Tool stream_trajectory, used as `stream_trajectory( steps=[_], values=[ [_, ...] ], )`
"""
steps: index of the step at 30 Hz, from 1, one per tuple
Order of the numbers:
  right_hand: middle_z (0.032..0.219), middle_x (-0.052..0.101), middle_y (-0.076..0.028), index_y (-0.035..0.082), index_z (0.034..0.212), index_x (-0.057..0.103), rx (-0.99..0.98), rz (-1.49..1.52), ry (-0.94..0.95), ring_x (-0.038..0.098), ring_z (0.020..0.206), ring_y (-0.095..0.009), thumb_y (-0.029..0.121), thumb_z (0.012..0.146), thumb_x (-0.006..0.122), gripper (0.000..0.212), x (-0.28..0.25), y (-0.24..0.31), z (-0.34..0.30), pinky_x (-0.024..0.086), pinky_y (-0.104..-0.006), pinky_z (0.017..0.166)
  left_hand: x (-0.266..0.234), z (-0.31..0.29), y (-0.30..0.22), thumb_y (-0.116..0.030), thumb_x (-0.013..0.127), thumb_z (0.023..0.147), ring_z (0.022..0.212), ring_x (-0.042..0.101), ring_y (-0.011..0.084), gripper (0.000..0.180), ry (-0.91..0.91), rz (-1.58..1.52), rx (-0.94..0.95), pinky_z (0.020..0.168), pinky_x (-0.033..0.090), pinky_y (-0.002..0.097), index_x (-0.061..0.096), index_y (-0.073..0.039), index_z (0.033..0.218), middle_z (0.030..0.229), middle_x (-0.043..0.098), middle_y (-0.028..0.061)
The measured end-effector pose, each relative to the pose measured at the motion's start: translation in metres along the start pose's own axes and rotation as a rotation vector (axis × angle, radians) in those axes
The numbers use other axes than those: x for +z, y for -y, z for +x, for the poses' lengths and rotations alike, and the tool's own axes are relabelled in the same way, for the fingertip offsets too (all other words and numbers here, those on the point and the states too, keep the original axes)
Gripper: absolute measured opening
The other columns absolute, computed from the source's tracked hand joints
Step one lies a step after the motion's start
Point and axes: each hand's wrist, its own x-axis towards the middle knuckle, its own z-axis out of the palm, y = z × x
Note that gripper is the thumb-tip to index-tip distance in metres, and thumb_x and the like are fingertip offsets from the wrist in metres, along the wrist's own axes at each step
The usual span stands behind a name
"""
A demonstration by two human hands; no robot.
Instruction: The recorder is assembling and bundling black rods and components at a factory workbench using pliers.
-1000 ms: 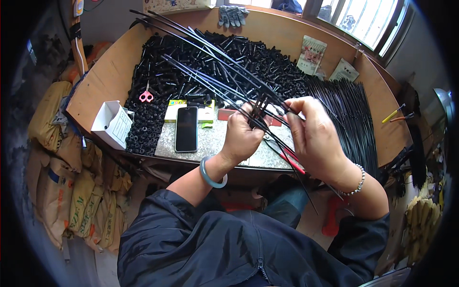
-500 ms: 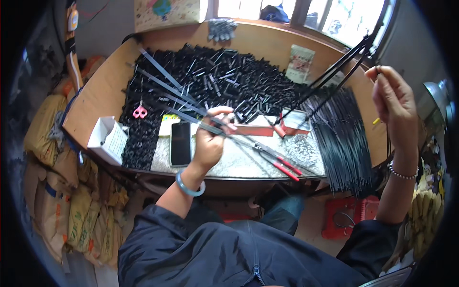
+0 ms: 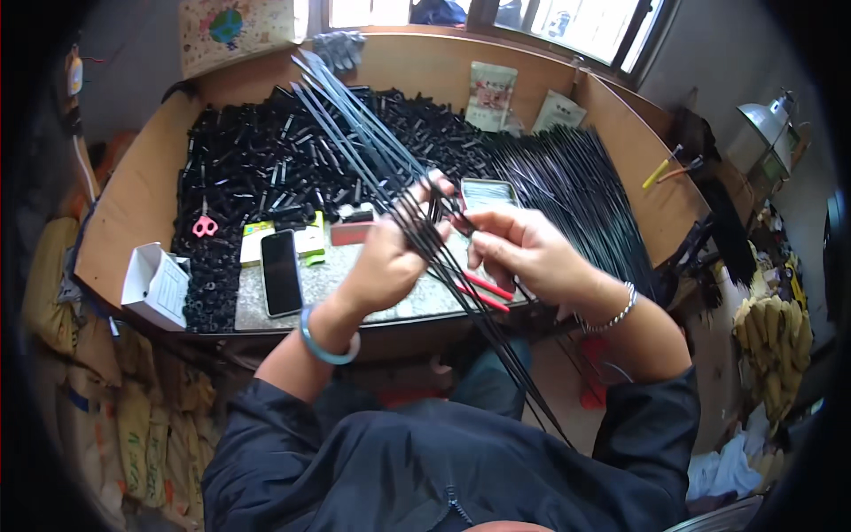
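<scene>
My left hand [image 3: 387, 259] is closed around a bundle of long, thin dark strips [image 3: 356, 126]. Their greyish ends reach over the pile at the far left, and their black ends slant down toward my lap. Close against it, my right hand [image 3: 532, 254] pinches something small and dark by the bundle; my fingers partly hide it. Below my hands, red-handled pliers [image 3: 487, 301] lie on the worktop, their jaws covered. A heap of small black clip-like parts [image 3: 257, 160] spreads behind. More long black strips [image 3: 576, 195] lie in a thick row at the right.
On the pale work surface [image 3: 257, 306] rests a black phone [image 3: 282, 273]. Pink-handled scissors [image 3: 205, 226] and a white box [image 3: 156, 288] are at the left. An open tin [image 3: 487, 190] stands beyond my right hand. A raised wooden rim [image 3: 124, 222] borders the table.
My right hand has come down from the raised far right to meet my left hand. The strips in my left hand now point more steeply away. The view has shifted rightward.
</scene>
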Motion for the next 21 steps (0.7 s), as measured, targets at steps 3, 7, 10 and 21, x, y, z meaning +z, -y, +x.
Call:
stream_trajectory(
  steps=[3,7,10,21],
  values=[
    [0.088,0.06,0.001,0.001,0.124,0.051,0.026,0.045,0.017,0.052,0.064,-0.002,0.011,0.096,0.051,0.029,0.013,-0.006,-0.001,0.044,-0.018,0.054,0.001,-0.004,0.0,0.002,0.054,0.088,0.102,0.058,0.0131,0.035,0.044,-0.15,-0.174,0.09,0.046,0.0277,0.047,0.001,0.122,0.105,0.062,0.0079],
    [0.113,0.054,-0.01,0.002,0.14,0.031,-0.06,0.212,0.265,0.057,0.094,-0.014,0.018,0.093,0.058,0.056,0.013,-0.041,-0.019,0.05,-0.0304,0.08,-0.009,-0.012,0.009,0.009,0.048,0.084,0.087,0.057,0.0094,0.032,0.036,-0.125,-0.09,0.079,0.048,0.0251,0.05,-0.002,0.113,0.093,0.06,0.0033],
    [0.105,0.058,-0.015,0.002,0.14,0.028,0.287,0.343,0.489,0.062,0.085,-0.018,0.02,0.092,0.059,0.06,0.016,-0.056,-0.048,0.051,-0.0315,0.076,-0.008,-0.012,0.008,0.008,0.046,0.086,0.091,0.06,0.0127,0.03,-0.074,-0.136,-0.062,0.083,0.049,0.0269,0.054,0.001,0.114,0.094,0.064,0.0069],
    [0.082,0.059,-0.006,0.003,0.128,0.044,0.3,0.363,0.254,0.054,0.057,-0.01,0.023,0.1,0.044,0.034,0.02,-0.054,-0.065,0.046,-0.0223,0.054,-0.009,-0.017,0.001,-0.001,0.055,0.091,0.099,0.065,0.0211,0.026,-0.048,-0.038,-0.12,0.089,0.051,0.0314,0.057,0.006,0.117,0.103,0.067,0.0152]
  ],
)
